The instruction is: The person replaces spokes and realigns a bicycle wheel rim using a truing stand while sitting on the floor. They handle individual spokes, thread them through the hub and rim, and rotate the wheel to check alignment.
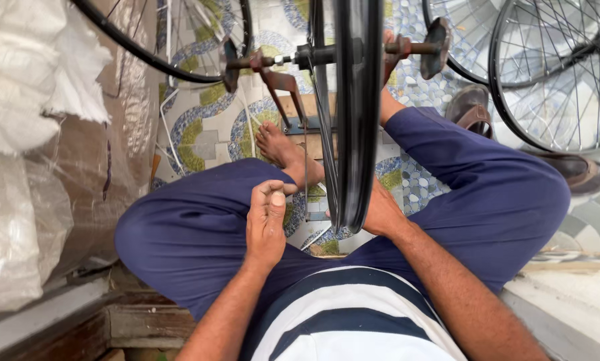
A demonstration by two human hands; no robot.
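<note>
The floor is a mosaic of small blue, green and white tiles (206,134) in curling patterns; a person sits on it cross-legged in dark blue trousers, one bare foot (280,148) resting just before the stand; white woven sacks under clear plastic sheeting (26,167) fill the left side, and a worn wooden ledge (146,321) runs below them. More spoked black bicycle rims (554,73) lean at the upper right, brown leather sandals (584,174) beneath them. A black bicycle wheel rim (357,113) stands edge-on in a rusty metal truing stand (280,80), between the knees. The left hand (266,224) is curled shut, fingertips pinched together beside the rim; what it pinches is too small to tell. The right hand (383,214) lies behind the rim's lower edge, fingers hidden, so its grip cannot be judged.
</note>
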